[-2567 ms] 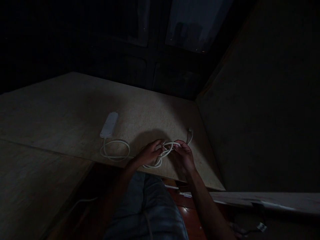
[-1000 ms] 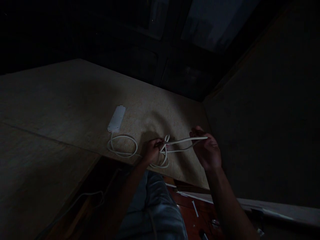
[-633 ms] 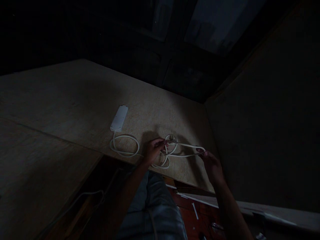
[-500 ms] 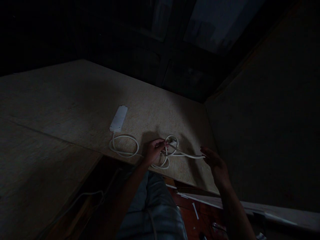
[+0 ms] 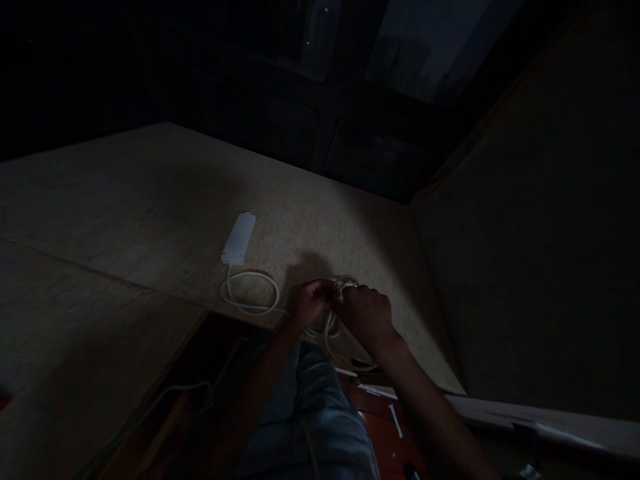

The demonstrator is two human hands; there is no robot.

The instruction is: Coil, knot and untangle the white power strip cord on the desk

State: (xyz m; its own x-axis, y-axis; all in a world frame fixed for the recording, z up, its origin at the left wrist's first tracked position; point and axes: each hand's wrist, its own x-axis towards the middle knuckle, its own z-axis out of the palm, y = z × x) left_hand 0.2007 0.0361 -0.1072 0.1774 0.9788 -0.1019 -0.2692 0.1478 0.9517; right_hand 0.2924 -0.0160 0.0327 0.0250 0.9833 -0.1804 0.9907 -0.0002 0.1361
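A white power strip (image 5: 239, 238) lies face down or flat on the stone-like ledge, its shade too dark to tell which. From its near end runs a white cable (image 5: 276, 291), looped once on the ledge and leading toward my hands. My left hand (image 5: 313, 301) pinches the cable with its fingers closed. Right beside it, my right hand (image 5: 367, 315) is closed on the cable too, back of the hand upward. Coils show between and below both hands, and one stretch hangs past the ledge's front edge. The fingertips are partly hidden.
The ledge (image 5: 165, 193) meets dark window frames at the back and a dark wall (image 5: 520, 287) at the right. My legs (image 5: 320, 407) are below its front edge. Another thin cable (image 5: 187, 387) hangs at lower left. White strips (image 5: 395, 421) lie on the reddish floor.
My right hand has moved left from the far end of the cable to beside my left hand and closed. A cable stretch now hangs over the front edge. The power strip stays put.
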